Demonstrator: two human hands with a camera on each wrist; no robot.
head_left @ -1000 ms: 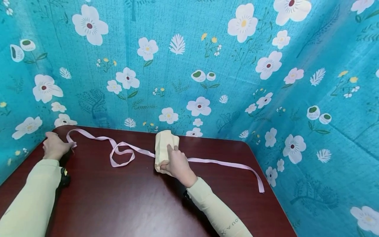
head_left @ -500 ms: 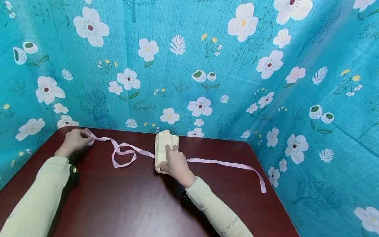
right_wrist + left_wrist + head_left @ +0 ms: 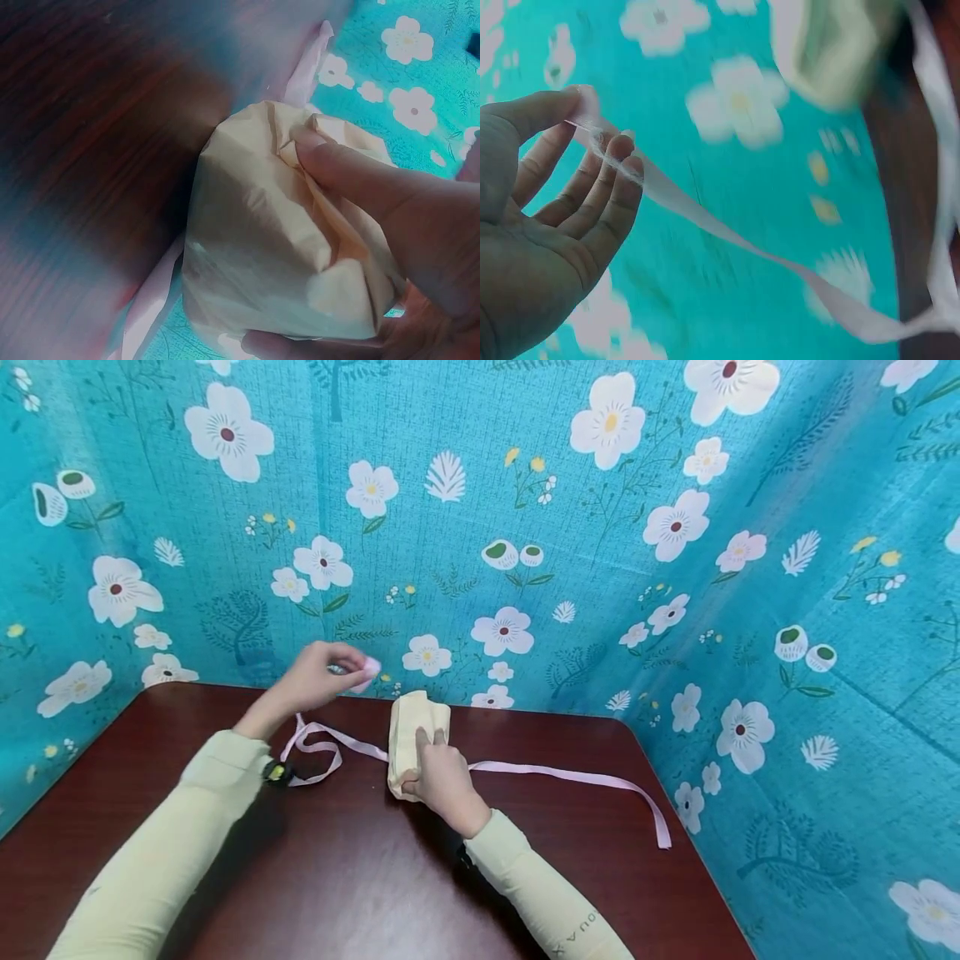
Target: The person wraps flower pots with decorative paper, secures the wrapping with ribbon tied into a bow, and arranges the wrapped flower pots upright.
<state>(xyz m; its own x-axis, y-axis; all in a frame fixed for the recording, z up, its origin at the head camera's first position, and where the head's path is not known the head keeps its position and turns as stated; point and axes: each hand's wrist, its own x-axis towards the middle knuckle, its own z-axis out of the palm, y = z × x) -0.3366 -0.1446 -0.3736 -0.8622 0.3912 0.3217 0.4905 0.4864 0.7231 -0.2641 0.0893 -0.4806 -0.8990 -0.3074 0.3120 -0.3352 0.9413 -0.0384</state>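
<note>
A pale yellow paper-wrapped package (image 3: 408,722) lies near the back edge of the table. My right hand (image 3: 446,781) grips its near end, fingers on top; in the right wrist view the thumb (image 3: 352,169) presses the folded paper end (image 3: 255,225). A long pink ribbon (image 3: 562,771) passes under the package and sticks out on both sides. Raised to the left of the package, my left hand (image 3: 318,677) pinches one ribbon end between thumb and fingertips. From there the ribbon (image 3: 720,236) slants down towards the table in the left wrist view.
The dark red-brown table (image 3: 337,877) has rounded back corners. A blue flowered cloth (image 3: 450,568) hangs behind it and along the right side. A loose ribbon loop (image 3: 330,768) lies left of the package, and the other tail (image 3: 660,827) reaches towards the right edge.
My left hand took up the ribbon's left end at the far left, then lifted it and carried it right, towards the package. My right hand stays on the package.
</note>
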